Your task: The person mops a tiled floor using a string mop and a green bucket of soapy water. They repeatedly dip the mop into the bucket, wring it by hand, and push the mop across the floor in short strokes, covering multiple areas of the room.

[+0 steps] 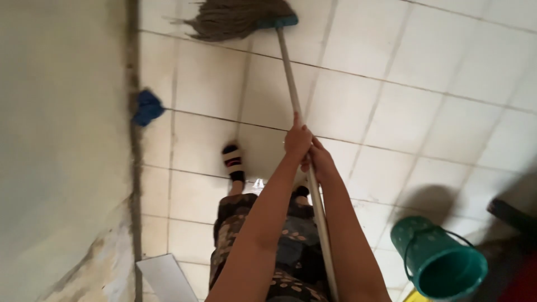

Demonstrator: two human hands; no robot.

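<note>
Gripping the mop handle [291, 84] with both hands at the centre of the frame, the person has the stroke stretched out in front of them. The left hand [297, 141] is wrapped round the pole slightly higher up, and the right hand [321, 162] is clasped round it just below, the two touching.

The step in hand looks like the far reach of a mopping stroke over the tiled floor [391, 84]: both arms are nearly straight and the mop head [235, 19] lies at the top edge of the frame, well apart from the slippered foot [233, 162] left of centre. A next stroke would, I judge, call for a firm two-handed hold and for care near the teal bucket [439, 257], which stands tilted in view at the lower right, near the right arm.

The mop has a pale, thin pole running diagonally from the lower middle up to a teal clamp, from which grey-brown string strands fan out to the left, flat on the tiles. A blue cloth-like thing [147, 107] sits at the foot of the wall [61, 140] in the upper left; what it is I cannot tell.
</note>
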